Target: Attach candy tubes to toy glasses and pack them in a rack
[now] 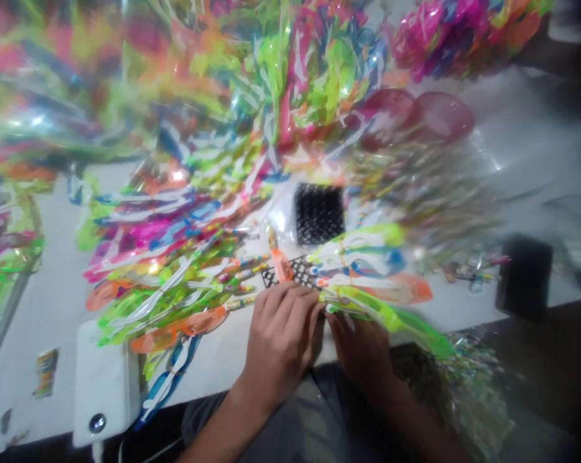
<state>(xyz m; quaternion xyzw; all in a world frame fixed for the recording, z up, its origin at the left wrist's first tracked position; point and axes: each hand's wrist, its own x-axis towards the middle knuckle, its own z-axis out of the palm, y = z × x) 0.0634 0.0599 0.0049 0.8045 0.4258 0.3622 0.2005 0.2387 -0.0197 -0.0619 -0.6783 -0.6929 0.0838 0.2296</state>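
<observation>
Along the white desk (49, 321): it runs across the view, with the person's grey trousers (310, 411) at its 6 o'clock edge.
Up close: a blurred mass of shiny multicoloured plastic toys (252, 83) hangs before the camera at 12 o'clock.
Desk, 9 o'clock: rows of plastic-winged toys on striped sticks (169, 283) lie side by side.
Desk, farther out: two pink round mesh dishes (445, 116) at 1 o'clock, a black box (524, 280) at 3 o'clock, a white box (102, 386) at 7 o'clock.
Between the hands: a bundle of green plastic strips (362, 308), held just above the desk, beside a black plastic mesh (290, 273).
Left grip (281, 341): fingers pressed together, tips against the bundle; any pinch is hidden.
Right grip (360, 354): fingers curled, pinching the bundle.
</observation>
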